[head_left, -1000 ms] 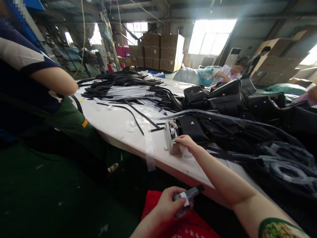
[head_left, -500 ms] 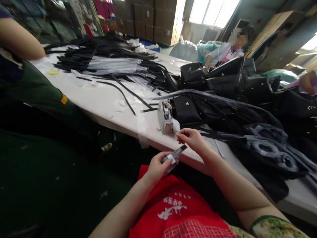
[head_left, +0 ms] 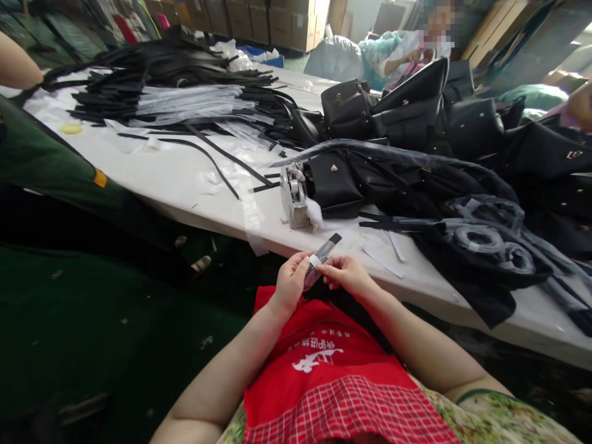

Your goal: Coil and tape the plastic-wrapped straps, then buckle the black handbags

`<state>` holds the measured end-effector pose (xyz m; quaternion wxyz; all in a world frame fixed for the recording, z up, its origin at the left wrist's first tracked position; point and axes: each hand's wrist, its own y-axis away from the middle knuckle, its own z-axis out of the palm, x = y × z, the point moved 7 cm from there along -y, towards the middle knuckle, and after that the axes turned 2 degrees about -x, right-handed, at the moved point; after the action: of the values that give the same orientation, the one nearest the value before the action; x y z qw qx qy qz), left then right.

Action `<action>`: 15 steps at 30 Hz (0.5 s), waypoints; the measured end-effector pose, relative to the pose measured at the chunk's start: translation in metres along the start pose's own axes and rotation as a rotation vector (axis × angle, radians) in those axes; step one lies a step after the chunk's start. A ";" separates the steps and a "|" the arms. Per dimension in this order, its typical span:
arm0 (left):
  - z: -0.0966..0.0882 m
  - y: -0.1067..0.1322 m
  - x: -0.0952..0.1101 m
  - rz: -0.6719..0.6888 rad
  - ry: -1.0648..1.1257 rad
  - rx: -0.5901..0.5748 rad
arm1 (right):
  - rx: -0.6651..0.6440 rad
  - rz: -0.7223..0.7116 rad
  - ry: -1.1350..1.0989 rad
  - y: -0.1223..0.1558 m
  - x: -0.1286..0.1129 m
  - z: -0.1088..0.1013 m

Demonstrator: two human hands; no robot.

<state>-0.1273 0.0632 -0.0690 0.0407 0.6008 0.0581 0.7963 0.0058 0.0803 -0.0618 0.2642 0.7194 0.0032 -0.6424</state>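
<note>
Clamping a plastic-wrapped black strap bundle (head_left: 330, 245) just before the white table (head_left: 161, 179), the left hand (head_left: 291, 280) meets the right hand (head_left: 349, 275), which touches its white band (head_left: 315, 261), grip unclear; the bundle looks light, bendable, slick, probably best held around that band.
</note>
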 end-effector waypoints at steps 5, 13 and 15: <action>-0.001 0.010 0.023 0.207 -0.466 0.163 | -0.062 0.024 -0.167 0.008 0.004 0.006; 0.043 0.037 0.061 0.844 -0.864 0.163 | 0.072 -0.108 -0.310 0.011 0.003 -0.014; 0.057 0.036 0.058 0.893 -0.830 0.060 | 0.121 -0.179 -0.335 0.022 0.001 -0.022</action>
<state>-0.0881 0.0376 0.0068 -0.2947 0.8282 -0.1977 0.4337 0.0337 0.0699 -0.0540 0.1594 0.6139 -0.0156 -0.7730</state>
